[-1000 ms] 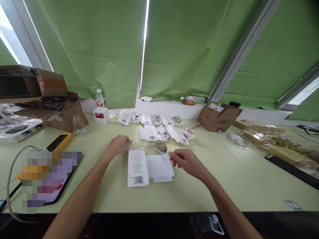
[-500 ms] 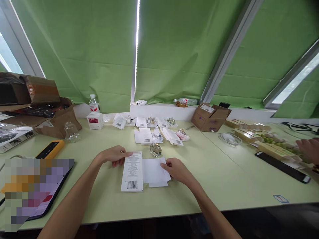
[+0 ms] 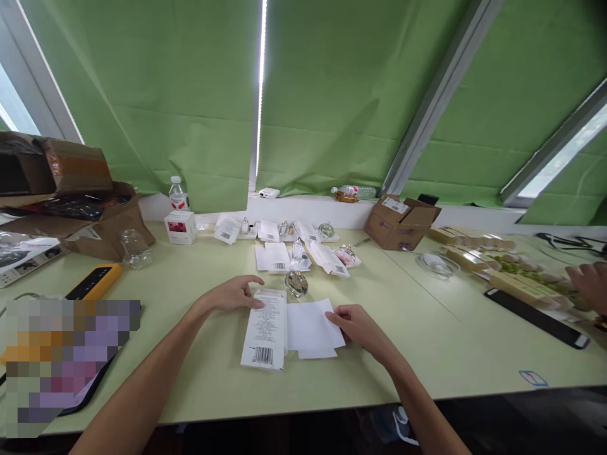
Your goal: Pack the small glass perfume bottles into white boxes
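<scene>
An unfolded white carton (image 3: 264, 332) lies on the table in front of me, its printed barcode panel on the left. Its plain white inner panel and flaps (image 3: 310, 330) spread to the right. My left hand (image 3: 233, 294) holds the carton's upper left edge, thumb on the print and index finger stretched out above. Between thumb and fingers, my right hand (image 3: 356, 323) pinches the right edge of the plain panel. Just beyond the carton stands a round glass perfume bottle (image 3: 296, 284) with a gold-coloured top.
Several opened cartons (image 3: 276, 257) with bottles lie in rows behind. A cardboard box (image 3: 401, 221) stands back right; a coiled white cable (image 3: 437, 265) is near it. At left are a tablet (image 3: 95, 354), a power strip (image 3: 97, 281) and a glass jar (image 3: 136, 249). Another person's hand (image 3: 590, 284) shows far right.
The carton has slid to the right and a little nearer, both hands moving right with it. My left index finger is now lifted and stretched out over the top edge.
</scene>
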The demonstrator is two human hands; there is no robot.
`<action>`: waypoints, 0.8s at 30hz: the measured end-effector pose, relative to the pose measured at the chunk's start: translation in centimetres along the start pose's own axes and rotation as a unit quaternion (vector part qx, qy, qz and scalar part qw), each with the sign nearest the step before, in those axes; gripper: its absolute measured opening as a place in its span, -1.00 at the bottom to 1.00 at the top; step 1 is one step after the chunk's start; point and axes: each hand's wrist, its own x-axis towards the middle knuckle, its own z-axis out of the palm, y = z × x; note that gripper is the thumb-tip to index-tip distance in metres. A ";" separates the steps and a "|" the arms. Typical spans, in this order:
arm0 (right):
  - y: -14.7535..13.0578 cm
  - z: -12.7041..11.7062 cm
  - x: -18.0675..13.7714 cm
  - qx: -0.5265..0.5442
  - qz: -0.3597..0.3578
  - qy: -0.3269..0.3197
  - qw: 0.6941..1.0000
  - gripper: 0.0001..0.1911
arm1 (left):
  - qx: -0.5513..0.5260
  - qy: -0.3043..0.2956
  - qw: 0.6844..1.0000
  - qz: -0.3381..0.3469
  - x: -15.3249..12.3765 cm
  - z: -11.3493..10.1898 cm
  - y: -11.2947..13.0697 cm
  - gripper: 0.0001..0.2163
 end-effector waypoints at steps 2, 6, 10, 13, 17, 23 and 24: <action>0.2 0.1 0.0 0.001 0.004 0.008 1.000 -0.58 | 0.011 0.004 1.000 0.022 0.1 0.0 0.0 -0.48; 0.1 0.8 0.1 -0.033 -0.005 0.047 0.998 -0.58 | 0.014 -0.041 0.999 0.007 0.1 0.0 -0.1 -0.47; 0.1 0.9 0.2 -0.033 -0.012 0.060 0.998 -0.58 | -0.020 -0.050 0.998 0.017 0.2 -0.1 -0.4 -0.57; 0.7 -0.2 0.2 -0.029 -0.020 0.070 0.997 -0.56 | -0.051 -0.038 0.998 0.006 -0.1 -0.7 -0.5 -0.65; 2.8 -2.7 0.2 -0.084 -0.006 0.111 0.990 -0.54 | -0.092 -0.006 0.996 -0.014 -0.9 -2.3 -0.5 -0.66; 5.8 -6.7 -0.3 -0.140 0.033 0.165 0.976 -0.51 | -0.109 0.018 0.994 -0.022 -1.2 -3.5 -1.0 -0.64; 6.1 -7.1 -0.5 -0.152 0.040 0.179 0.971 -0.53 | -0.110 0.023 0.993 -0.024 -1.1 -3.4 -1.0 -0.63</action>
